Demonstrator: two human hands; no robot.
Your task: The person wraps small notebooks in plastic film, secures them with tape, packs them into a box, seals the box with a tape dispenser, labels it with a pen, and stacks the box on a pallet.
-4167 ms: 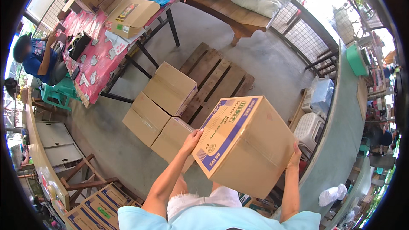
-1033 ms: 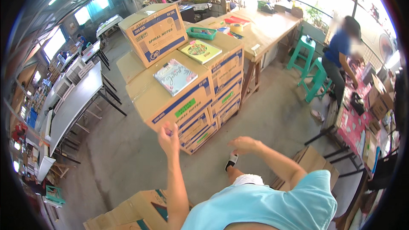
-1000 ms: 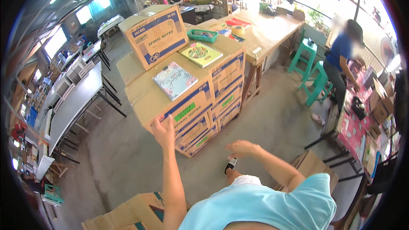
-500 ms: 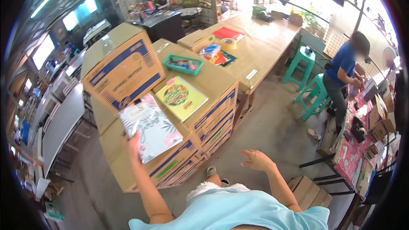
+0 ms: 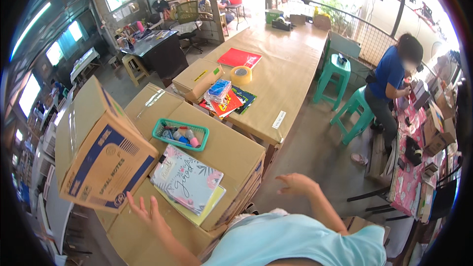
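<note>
My left hand (image 5: 152,216) is open, fingers spread, just below the lower corner of a large cardboard box (image 5: 106,155). Whether a fingertip touches that box I cannot tell. Close by, a white floral notebook (image 5: 186,177) rests on a yellow-green spiral notebook (image 5: 209,208), whose lower and right edges stick out. Both lie on closed cardboard cartons (image 5: 236,165). Just behind them sits a teal plastic basket (image 5: 203,144) holding small bottles and other little items. My right hand (image 5: 298,184) hangs over the floor to the right of the cartons, fingers apart and holding nothing.
Beyond the cartons, a long brown-covered table (image 5: 281,74) carries a tape roll (image 5: 241,75), a red folder (image 5: 240,58) and a small carton (image 5: 198,80). Green stools (image 5: 355,111) stand at the right. A person in blue (image 5: 389,81) works at a pink-covered table (image 5: 406,172).
My left hand has let go of the white floral notebook, which now lies over the yellow-green one. That hand has moved toward the large box. My right hand stays raised and empty.
</note>
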